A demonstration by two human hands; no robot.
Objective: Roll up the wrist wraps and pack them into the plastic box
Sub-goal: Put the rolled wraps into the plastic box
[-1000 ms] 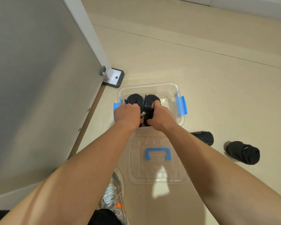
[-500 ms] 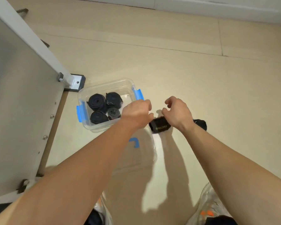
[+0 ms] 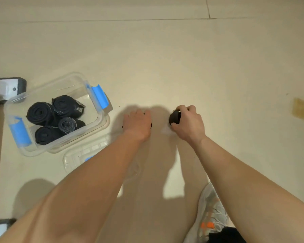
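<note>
Four rolled wrist wraps (image 3: pixel 54 118) already sit packed in the plastic box (image 3: pixel 90 106) at the left, and the step in hand looks to be gathering more from the floor (image 3: pixel 165 67): the right hand (image 3: pixel 189 123) has its fingers curled round a dark wrap (image 3: pixel 174 118) well to the right of the box, while the left hand (image 3: pixel 137 122) lies knuckles-up nearby. The next move probably calls for tightening that roll and carrying it to the box's free corner. Whether the left fingers hold anything cannot be told, only a dark sliver showing at the hand's edge, and the forearm partly hides the clear lid (image 3: pixel 88 153).
</note>
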